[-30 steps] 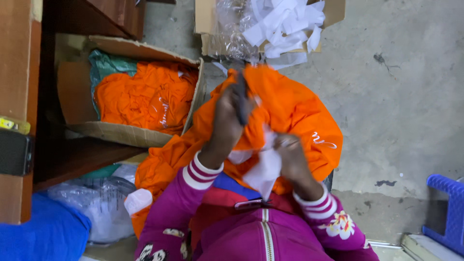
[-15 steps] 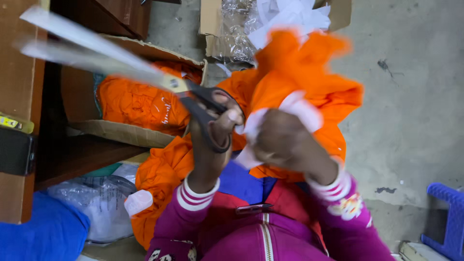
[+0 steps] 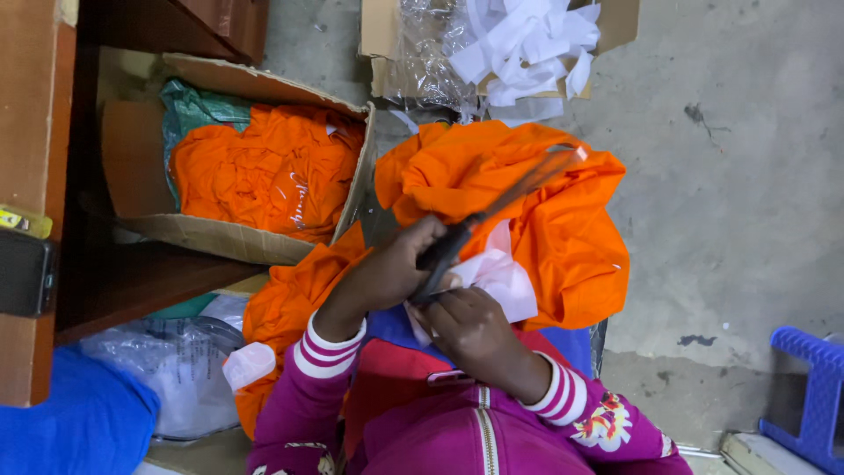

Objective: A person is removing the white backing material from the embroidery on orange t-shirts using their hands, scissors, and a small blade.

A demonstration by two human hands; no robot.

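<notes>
Grey concrete floor lies beneath; the left hand grips scissors, blades running toward two o'clock over the orange garment; the right hand, at five o'clock from it, pinches a white label.

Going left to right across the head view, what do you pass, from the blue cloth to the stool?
Blue cloth → cardboard box of orange garments → left hand with scissors → orange garment on the lap → blue plastic stool.
</notes>
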